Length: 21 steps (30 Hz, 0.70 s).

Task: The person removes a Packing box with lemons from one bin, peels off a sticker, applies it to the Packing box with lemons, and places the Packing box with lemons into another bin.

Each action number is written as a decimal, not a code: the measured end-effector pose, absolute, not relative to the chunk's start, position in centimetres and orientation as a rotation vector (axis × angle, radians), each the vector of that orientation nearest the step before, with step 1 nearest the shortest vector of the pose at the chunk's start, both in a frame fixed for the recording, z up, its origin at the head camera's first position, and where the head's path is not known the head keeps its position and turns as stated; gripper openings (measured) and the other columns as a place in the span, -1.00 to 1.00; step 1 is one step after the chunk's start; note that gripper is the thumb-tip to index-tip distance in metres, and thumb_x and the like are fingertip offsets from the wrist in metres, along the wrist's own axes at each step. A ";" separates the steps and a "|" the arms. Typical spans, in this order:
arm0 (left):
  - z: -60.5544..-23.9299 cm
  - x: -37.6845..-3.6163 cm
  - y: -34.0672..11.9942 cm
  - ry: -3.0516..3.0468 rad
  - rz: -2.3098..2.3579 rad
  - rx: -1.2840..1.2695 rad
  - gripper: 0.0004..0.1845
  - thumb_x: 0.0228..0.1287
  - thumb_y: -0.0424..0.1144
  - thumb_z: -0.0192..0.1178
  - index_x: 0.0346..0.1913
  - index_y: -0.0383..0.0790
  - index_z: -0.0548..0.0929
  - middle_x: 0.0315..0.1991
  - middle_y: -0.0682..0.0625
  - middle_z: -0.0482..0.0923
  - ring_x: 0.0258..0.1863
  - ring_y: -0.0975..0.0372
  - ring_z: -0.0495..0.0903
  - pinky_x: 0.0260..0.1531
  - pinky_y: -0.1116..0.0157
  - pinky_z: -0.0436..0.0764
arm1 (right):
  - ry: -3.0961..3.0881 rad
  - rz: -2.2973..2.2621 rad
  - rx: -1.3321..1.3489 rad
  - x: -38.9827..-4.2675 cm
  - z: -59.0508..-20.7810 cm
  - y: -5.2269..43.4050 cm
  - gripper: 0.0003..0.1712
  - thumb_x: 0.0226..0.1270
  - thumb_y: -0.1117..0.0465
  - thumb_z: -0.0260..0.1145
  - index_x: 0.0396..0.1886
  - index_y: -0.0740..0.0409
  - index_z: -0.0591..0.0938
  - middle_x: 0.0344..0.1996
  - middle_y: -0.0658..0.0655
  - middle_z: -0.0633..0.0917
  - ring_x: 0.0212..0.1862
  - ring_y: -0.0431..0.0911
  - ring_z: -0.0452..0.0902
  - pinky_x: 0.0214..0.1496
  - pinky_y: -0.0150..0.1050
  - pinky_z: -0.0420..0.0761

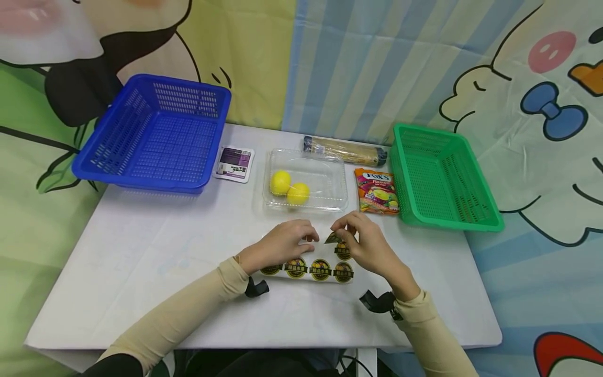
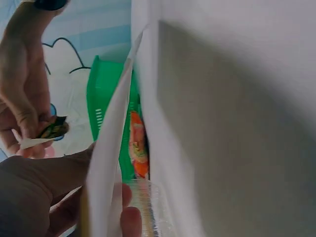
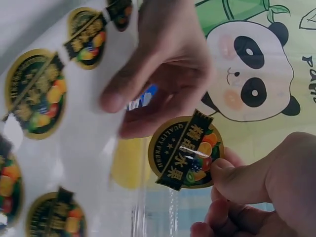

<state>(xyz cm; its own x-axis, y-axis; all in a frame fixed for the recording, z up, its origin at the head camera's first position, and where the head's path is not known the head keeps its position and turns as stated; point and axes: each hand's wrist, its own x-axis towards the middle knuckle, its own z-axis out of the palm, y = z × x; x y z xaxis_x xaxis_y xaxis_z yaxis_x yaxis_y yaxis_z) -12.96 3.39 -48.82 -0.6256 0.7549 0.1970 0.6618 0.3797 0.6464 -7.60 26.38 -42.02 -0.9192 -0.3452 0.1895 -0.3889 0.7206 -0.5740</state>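
My left hand [image 1: 287,243] grips a white sheet of round stickers [image 1: 319,254], with the thumb on one face and fingers behind it in the left wrist view. My right hand [image 1: 369,246] pinches one loose round sticker [image 3: 185,153] between thumb and fingertips. This sticker is black and gold, with fruit pictures and a slanted black band, and is apart from the sheet. Several matching stickers remain on the sheet. Beyond the hands, a clear plastic clamshell box [image 1: 325,183] holds two yellow balls or fruits [image 1: 280,183], too small to tell which.
A blue basket [image 1: 207,157] stands at the back left, beside a white packet with a purple label [image 1: 234,164]. Behind the clear box lies a gold-coloured roll with dark ends [image 1: 348,151]. An orange Fox's candy bag [image 1: 377,191] lies beside a green basket [image 1: 447,222] at right.
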 end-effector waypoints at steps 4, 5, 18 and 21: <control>-49.7 -12.6 3.3 2.587 0.898 1.340 -0.83 0.29 -0.21 0.47 -0.08 -0.08 0.78 -0.18 0.10 0.69 -0.21 0.23 0.63 -0.18 0.23 0.65 | -2.906 1.039 0.609 -8.1 -41.2 26.1 -0.90 0.48 0.34 0.34 -0.10 0.12 0.72 -0.18 -0.03 0.72 -0.27 -0.18 0.49 -0.22 -0.30 0.54; -50.0 -12.6 3.3 2.610 0.848 1.367 -0.83 0.29 -0.20 0.47 -0.09 -0.06 0.78 -0.19 0.11 0.69 -0.22 0.23 0.63 -0.20 0.22 0.63 | -2.914 1.052 0.613 -8.2 -40.9 26.1 -0.89 0.48 0.34 0.33 -0.10 0.11 0.72 -0.19 -0.03 0.72 -0.28 -0.18 0.49 -0.23 -0.29 0.54; -47.9 -12.8 1.6 2.643 0.742 1.370 -0.76 0.36 -0.05 0.39 -0.04 -0.09 0.77 -0.14 0.06 0.73 -0.15 0.19 0.66 -0.14 0.20 0.64 | -2.949 0.985 0.708 -10.4 -38.8 24.5 -0.88 0.49 0.37 0.32 -0.13 0.10 0.73 -0.19 0.03 0.72 -0.33 -0.15 0.43 -0.27 -0.28 0.47; -45.0 -13.5 0.8 2.649 1.103 1.232 -0.73 0.36 -0.05 0.39 -0.04 -0.15 0.73 -0.16 0.03 0.73 -0.17 0.19 0.68 -0.13 0.22 0.68 | -2.950 0.953 0.709 -11.0 -38.2 24.3 -0.88 0.49 0.37 0.32 -0.14 0.12 0.73 -0.19 0.05 0.73 -0.34 -0.12 0.43 -0.29 -0.25 0.46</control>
